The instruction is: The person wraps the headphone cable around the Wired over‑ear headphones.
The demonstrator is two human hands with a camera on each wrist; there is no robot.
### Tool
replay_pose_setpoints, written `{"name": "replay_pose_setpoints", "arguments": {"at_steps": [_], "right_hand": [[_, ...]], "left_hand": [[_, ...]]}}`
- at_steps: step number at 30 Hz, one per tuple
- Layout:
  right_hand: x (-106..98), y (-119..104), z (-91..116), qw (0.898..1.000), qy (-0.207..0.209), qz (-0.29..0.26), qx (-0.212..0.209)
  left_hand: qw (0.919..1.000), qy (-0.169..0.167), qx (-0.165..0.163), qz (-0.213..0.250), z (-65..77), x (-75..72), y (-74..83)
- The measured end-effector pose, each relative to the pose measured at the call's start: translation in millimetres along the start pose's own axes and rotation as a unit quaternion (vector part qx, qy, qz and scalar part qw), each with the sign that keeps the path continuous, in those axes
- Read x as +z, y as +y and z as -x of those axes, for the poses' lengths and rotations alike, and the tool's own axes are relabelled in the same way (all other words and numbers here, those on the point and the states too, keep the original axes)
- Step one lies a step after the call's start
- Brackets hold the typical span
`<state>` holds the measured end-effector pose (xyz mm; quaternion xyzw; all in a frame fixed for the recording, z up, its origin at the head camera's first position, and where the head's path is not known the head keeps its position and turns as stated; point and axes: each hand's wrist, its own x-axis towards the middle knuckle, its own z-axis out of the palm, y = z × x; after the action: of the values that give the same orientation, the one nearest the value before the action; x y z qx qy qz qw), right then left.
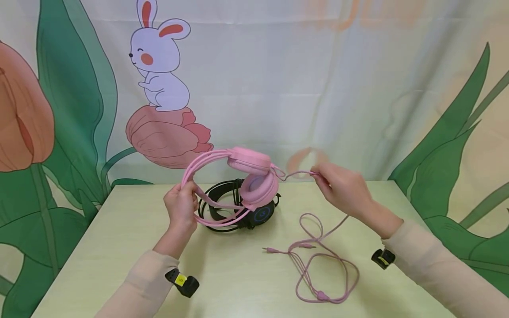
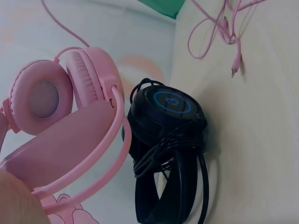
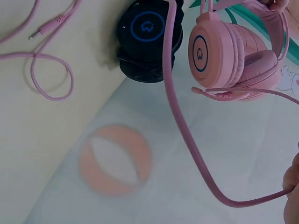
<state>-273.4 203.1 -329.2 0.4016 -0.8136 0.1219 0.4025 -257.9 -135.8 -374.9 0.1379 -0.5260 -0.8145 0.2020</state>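
Observation:
Pink headphones (image 1: 259, 190) are held up off the table by my left hand (image 1: 180, 205), which grips the headband with curled fingers. Both ear cups face right in the head view, and a small microphone stub (image 3: 198, 90) shows in the right wrist view. My right hand (image 1: 343, 187) pinches the pink cable (image 1: 296, 173) a short way from the ear cups. From there the cable drops to a loose coil (image 1: 330, 255) on the table, its metal-tipped plug (image 2: 236, 66) lying free. Behind the pink pair, black headphones (image 1: 262, 214) rest on the table, partly hidden.
The pale table (image 1: 131, 251) ends at a hanging cloth (image 1: 278, 88) printed with a rabbit and tulips. A black cable is bundled (image 2: 161, 154) around the black headphones' band. Small black cameras (image 1: 183, 282) sit on both sleeves.

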Motion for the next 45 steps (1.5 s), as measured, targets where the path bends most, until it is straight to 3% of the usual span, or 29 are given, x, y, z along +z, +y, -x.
{"name": "replay_pose_setpoints", "arguments": {"at_steps": [10,19,24,29,33,40,45], "right_hand": [[3,-6,-31,0.986,0.008,0.014,-0.165],[1,-16,-49,0.975,-0.017,0.041,-0.219],[-4,-27,-66,0.963,0.033,0.059,-0.26],[-10,-32,-78,0.961,0.074,0.05,-0.264],[-10,-34,-85,0.954,0.086,0.046,-0.284],[-6,-42,-95,0.927,0.085,0.046,-0.363],[-3,-44,-98,0.923,0.085,0.06,-0.371]], "left_hand": [[0.9985,-0.028,-0.02,-0.043,4.8,2.4,3.7],[0.9955,-0.056,-0.025,-0.072,10.4,7.1,4.8],[0.9924,-0.068,-0.034,-0.097,15.0,10.0,4.9],[0.9891,-0.082,-0.046,-0.113,20.0,12.6,5.6],[0.9876,-0.096,-0.05,-0.114,23.3,17.0,6.1],[0.9821,-0.116,-0.054,-0.138,30.7,26.0,5.7],[0.9772,-0.122,-0.047,-0.167,36.2,30.5,4.3]]}}
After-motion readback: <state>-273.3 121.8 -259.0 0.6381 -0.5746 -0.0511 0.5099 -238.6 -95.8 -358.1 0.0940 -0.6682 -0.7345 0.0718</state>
